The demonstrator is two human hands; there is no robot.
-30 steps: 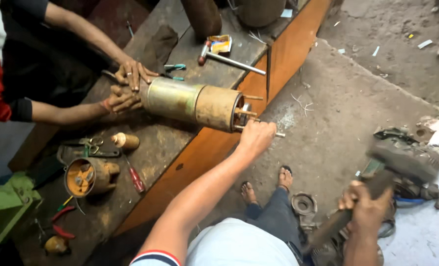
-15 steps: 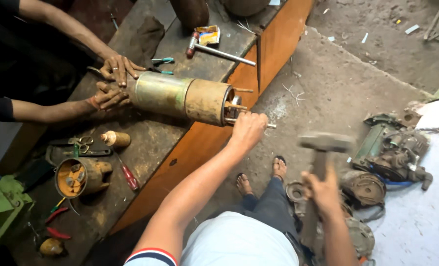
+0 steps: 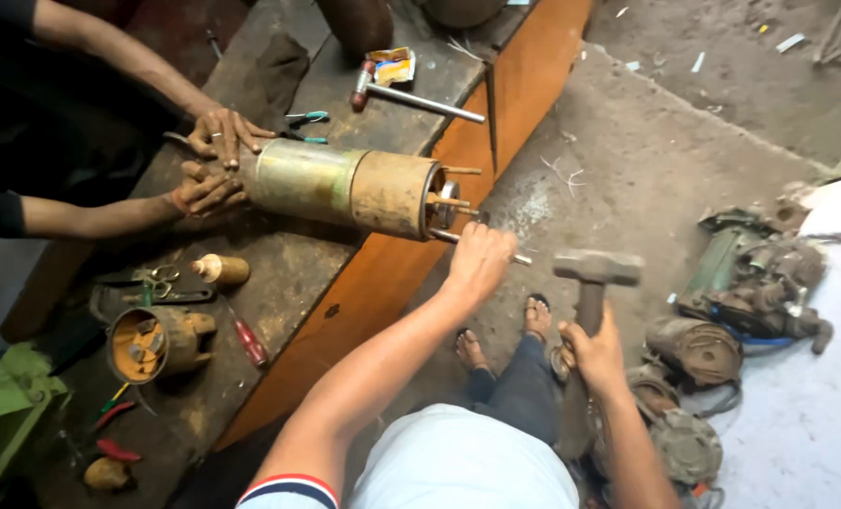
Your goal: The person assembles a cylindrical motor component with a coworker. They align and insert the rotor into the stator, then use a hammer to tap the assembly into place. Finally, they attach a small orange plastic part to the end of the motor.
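So the big rusty cylindrical metal motor housing [image 3: 354,188] lies on its side across a grimy dark wooden workbench [image 3: 279,273], its open end with a few thin rods sticking out hanging right at the bench edge over the orange-brown side panel [image 3: 524,85]. My left hand [image 3: 479,259] is closed around a thin steel rod [image 3: 519,258] poking out just below that open end, fingers wrapped tight on it. My right hand [image 3: 598,351] is clamped on the handle of a heavy dull grey sledge-type hammer [image 3: 598,268], head raised and level, just right of the rod tip. On the far end another person's two hands [image 3: 215,160] press flat against the back of the housing, fingers spread. The bench is a mess: a smaller red-handled hammer [image 3: 411,94] near the top, green-handled pliers [image 3: 305,119], a red-handled screwdriver [image 3: 248,339], a short open rusty tin can [image 3: 152,344] full of small bits, a dark rag [image 3: 270,75]. The floor is cracked grey concrete [image 3: 684,123] with scraps of litter, and a heap of old greasy motors [image 3: 722,339] sits by my right side. My sandalled feet [image 3: 505,335] show below the bench edge.
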